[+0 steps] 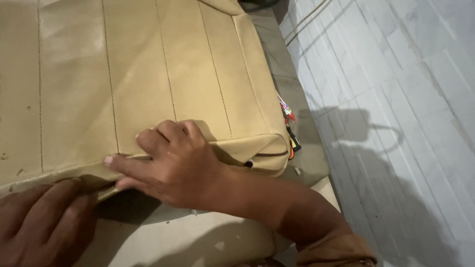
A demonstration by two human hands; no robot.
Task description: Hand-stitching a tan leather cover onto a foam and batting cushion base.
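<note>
1. Across the head view's left and centre lies a tan, stitched leather seat cover (pixel 148 74); the right hand (pixel 173 165) pinches its front edge.
2. Bottom left, the left hand (pixel 42 225) presses the same edge, fingers curled.
3. Right of the cover's corner, small red and orange tags (pixel 289 128) hang beside the grey tiled floor (pixel 396 123).
</note>
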